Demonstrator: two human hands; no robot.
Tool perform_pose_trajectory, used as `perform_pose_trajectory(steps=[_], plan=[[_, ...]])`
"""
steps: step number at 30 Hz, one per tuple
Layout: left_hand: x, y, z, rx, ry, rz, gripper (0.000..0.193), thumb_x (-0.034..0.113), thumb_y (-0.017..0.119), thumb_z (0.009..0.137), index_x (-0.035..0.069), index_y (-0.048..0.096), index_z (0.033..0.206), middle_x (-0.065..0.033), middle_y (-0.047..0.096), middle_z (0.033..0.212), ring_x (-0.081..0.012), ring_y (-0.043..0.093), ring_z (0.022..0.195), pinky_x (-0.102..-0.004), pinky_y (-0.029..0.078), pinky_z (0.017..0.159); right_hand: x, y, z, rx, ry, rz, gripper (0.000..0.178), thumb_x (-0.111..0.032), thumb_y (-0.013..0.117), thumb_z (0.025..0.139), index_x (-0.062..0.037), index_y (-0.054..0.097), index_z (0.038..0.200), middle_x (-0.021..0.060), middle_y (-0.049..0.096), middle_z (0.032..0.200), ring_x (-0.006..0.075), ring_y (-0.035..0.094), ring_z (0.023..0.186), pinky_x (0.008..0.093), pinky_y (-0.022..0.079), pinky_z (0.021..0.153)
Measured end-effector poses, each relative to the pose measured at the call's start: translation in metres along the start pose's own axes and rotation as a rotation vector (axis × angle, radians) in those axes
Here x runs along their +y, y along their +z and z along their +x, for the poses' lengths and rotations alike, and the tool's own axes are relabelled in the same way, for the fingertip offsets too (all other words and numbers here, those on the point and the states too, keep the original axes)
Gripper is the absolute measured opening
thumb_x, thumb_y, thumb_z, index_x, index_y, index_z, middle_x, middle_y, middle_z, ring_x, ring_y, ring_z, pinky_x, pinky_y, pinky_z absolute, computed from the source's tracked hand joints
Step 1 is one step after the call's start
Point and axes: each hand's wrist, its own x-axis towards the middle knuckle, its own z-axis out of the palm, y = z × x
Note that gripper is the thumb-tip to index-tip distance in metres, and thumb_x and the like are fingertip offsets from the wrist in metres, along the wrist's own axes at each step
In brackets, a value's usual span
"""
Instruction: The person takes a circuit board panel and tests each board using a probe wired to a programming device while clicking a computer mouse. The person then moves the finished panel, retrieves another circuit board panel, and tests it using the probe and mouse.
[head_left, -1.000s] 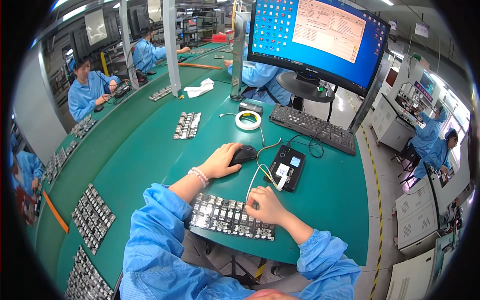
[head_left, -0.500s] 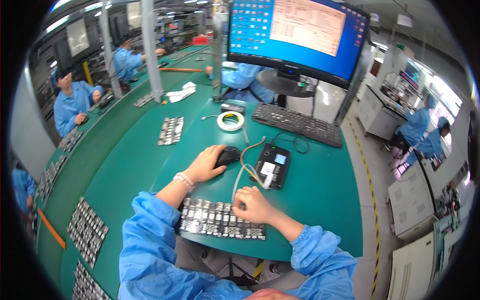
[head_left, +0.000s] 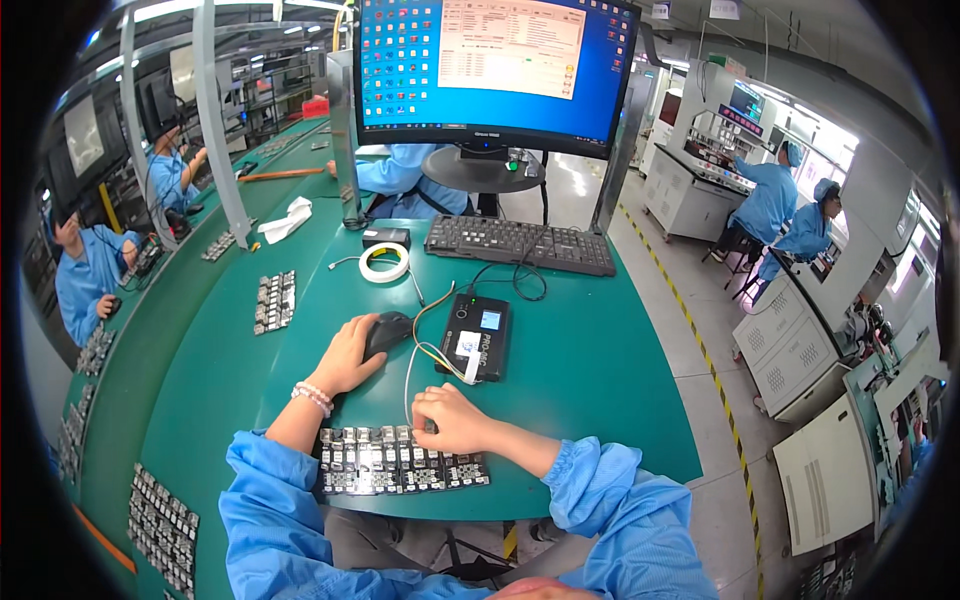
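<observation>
under the right hand [head_left: 455, 420] grip, circuit-board panel [head_left: 400, 462], left hand [head_left: 350, 355] on mouse [head_left: 388, 330]

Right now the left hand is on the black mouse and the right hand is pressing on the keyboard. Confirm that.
Not quite. The left hand does rest on the black mouse, but the right hand is not on the keyboard; it presses on the panel of small circuit boards at the near edge of the green table. The head view shows this.

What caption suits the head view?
Left hand on black mouse, right hand pressing circuit-board panel.
</observation>
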Motion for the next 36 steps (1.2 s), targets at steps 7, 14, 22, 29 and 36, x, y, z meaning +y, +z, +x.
perform_pose_trajectory(steps=[7, 14, 22, 29, 36], plan=[[-0.0002, -0.0016, -0.0017, 0.001, -0.002, 0.0, 0.069, 0.022, 0.069, 0.082, -0.002, 0.037, 0.139, -0.0229, 0.048, 0.132, -0.0392, 0.047, 0.122, -0.044, 0.039, 0.104, -0.0007, 0.0008, 0.0013, -0.004, -0.002, 0.001, 0.016, -0.02, 0.067, 0.078, -0.0074, 0.058, 0.075, 0.0059, 0.062, 0.088, 0.022, 0.057, 0.095, 0.036, 0.037, 0.085], [0.0005, -0.0014, -0.0014, -0.002, -0.006, 0.014, 0.069, 0.022, 0.069, 0.082, -0.001, 0.037, 0.139, -0.0229, 0.048, 0.132, -0.0392, 0.048, 0.122, -0.0442, 0.039, 0.104, 0.0004, 0.0017, 0.0005, 0.001, -0.005, 0.01, 0.016, -0.02, 0.067, 0.077, -0.0073, 0.058, 0.075, 0.0063, 0.062, 0.088, 0.0225, 0.058, 0.095, 0.0365, 0.037, 0.085], [-0.0011, -0.0016, -0.0022, -0.007, -0.008, 0.014, 0.069, 0.022, 0.068, 0.082, -0.001, 0.037, 0.139, -0.0231, 0.048, 0.132, -0.0393, 0.048, 0.122, -0.0442, 0.039, 0.104, -0.0013, 0.001, 0.0013, 0.001, -0.012, 0.017, 0.016, -0.02, 0.066, 0.077, -0.0073, 0.057, 0.074, 0.0066, 0.061, 0.086, 0.0234, 0.057, 0.094, 0.0371, 0.037, 0.084], [-0.0004, -0.001, -0.001, -0.01, -0.006, 0.009, 0.069, 0.022, 0.068, 0.082, -0.001, 0.037, 0.139, -0.0233, 0.048, 0.132, -0.0392, 0.048, 0.122, -0.0441, 0.039, 0.104, -0.0004, 0.0003, 0.0004, 0.003, -0.009, 0.013, 0.015, -0.02, 0.066, 0.077, -0.0074, 0.058, 0.074, 0.0067, 0.061, 0.086, 0.0232, 0.057, 0.094, 0.0371, 0.037, 0.084], [0.0028, -0.0027, -0.001, -0.04, -0.05, -0.011, 0.069, 0.022, 0.068, 0.083, -0.001, 0.035, 0.14, -0.0238, 0.046, 0.135, -0.0395, 0.046, 0.126, -0.0446, 0.036, 0.108, -0.0004, -0.0007, 0.0005, -0.003, -0.004, 0.01, 0.015, -0.021, 0.065, 0.078, -0.0072, 0.058, 0.075, 0.0067, 0.062, 0.086, 0.0235, 0.058, 0.094, 0.0369, 0.037, 0.084]])
